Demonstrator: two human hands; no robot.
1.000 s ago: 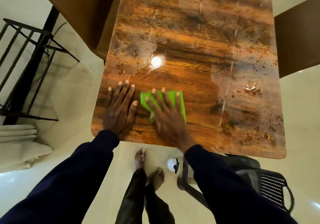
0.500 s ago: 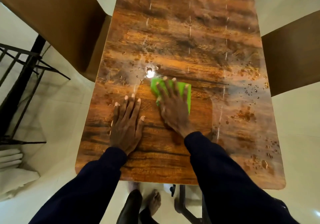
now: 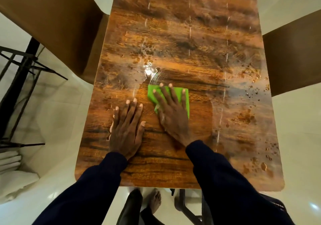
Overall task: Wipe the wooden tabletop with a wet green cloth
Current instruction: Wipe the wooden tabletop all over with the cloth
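The wooden tabletop (image 3: 199, 38) fills the middle of the head view, glossy and streaked with water. A folded green cloth (image 3: 184, 95) lies on its near half. My right hand (image 3: 172, 113) presses flat on the cloth with straight, spread fingers and covers most of it. My left hand (image 3: 126, 129) rests flat on the bare wood just left of the cloth, fingers straight. Water drops (image 3: 253, 92) dot the right side of the table, and a wet patch (image 3: 147, 68) glints just beyond the cloth.
Brown chair backs stand at the left (image 3: 52, 19) and right (image 3: 295, 56) sides of the table. A black metal rack (image 3: 19, 78) and folded white cloths (image 3: 10, 160) are on the floor at left. My bare feet (image 3: 154, 200) show below the near edge.
My right hand has pushed the green cloth away from the near edge toward the middle of the table. My left hand stays flat beside it. The view has shifted forward over the table.
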